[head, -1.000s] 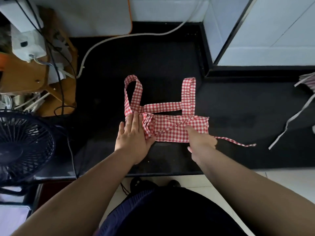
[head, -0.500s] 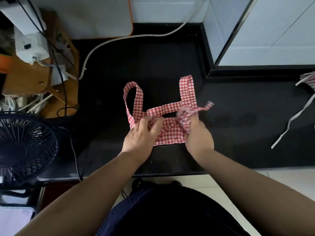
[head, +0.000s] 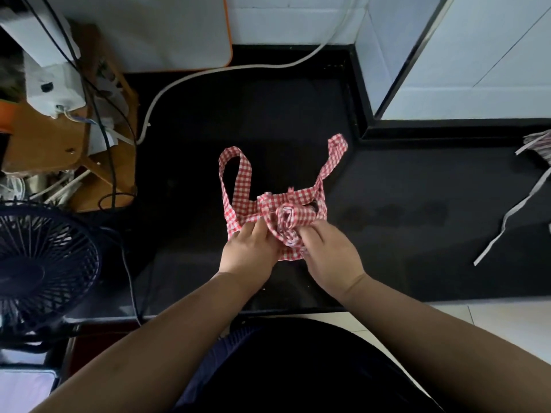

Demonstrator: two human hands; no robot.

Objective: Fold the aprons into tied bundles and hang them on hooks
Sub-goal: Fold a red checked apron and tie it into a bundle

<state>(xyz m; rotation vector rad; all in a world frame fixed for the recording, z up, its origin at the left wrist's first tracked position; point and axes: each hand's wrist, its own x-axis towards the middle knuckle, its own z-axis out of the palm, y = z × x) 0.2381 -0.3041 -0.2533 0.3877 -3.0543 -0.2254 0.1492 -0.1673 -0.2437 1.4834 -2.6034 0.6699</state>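
Head view, item one: red checked apron (head: 293, 204), part-folded into a bundle. It lies on the black counter (head: 387, 248) at the centre of my picture, near the front edge. Its neck loop (head: 235, 180) lies flat at eleven o'clock of the bundle, and a strap (head: 335, 156) lifts away toward one o'clock.

Item two: left hand (head: 249, 254), fingers curled down onto the bundle's seven o'clock corner, gripping the cloth.

Item three: right hand (head: 331, 257), fingers curled round the rolled end at five o'clock. I cannot tell which layer the thumb has.

Step in hand, as I judge it: winding a strap round the roll to tie it. To do it well, the left hand should clamp the roll so it cannot spring open. The right should draw the strap snug, leaving the loop free for a hook.

Also logged: fan (head: 41, 263) at nine o'clock; second apron (head: 538, 146) at three o'clock, well apart.
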